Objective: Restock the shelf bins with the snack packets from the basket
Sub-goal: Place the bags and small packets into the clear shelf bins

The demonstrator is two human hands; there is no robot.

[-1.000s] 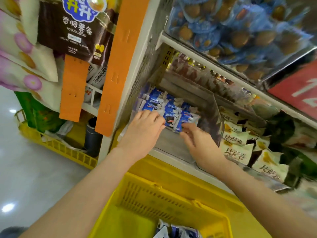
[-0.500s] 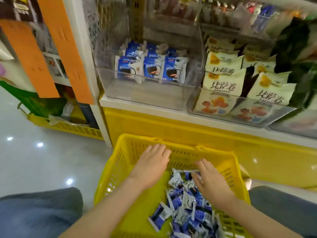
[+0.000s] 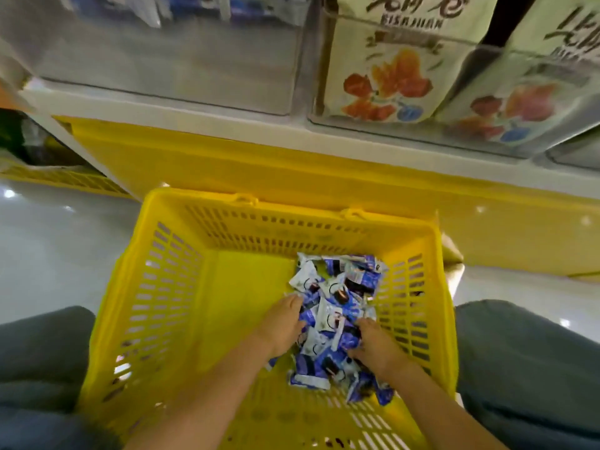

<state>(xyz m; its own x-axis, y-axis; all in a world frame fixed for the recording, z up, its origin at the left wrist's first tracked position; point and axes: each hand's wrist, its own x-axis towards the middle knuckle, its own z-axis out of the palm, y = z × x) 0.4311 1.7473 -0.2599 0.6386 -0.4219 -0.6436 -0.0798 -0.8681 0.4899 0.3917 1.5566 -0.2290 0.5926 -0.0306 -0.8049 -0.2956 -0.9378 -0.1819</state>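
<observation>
A pile of small blue-and-white snack packets (image 3: 334,287) lies in the right half of the yellow basket (image 3: 168,287), which stands on the floor between my knees. My left hand (image 3: 282,323) digs into the pile's left edge with its fingers curled over packets. My right hand (image 3: 376,347) closes on packets at the pile's right side, thumb tucked under and fingertips buried. Above, the clear shelf bin (image 3: 162,76) holds more of the same packets (image 3: 194,8) at the frame's top edge, blurred.
To the right of that bin, another clear bin (image 3: 373,121) holds cream packets printed with fruit (image 3: 386,79). A yellow shelf base (image 3: 259,164) runs behind the basket. A second yellow basket (image 3: 65,180) sits at far left on the glossy floor.
Both hands left the shelf bin, came down into the basket, and now sink into the packet pile with curled fingers. The view has tilted down towards the basket.
</observation>
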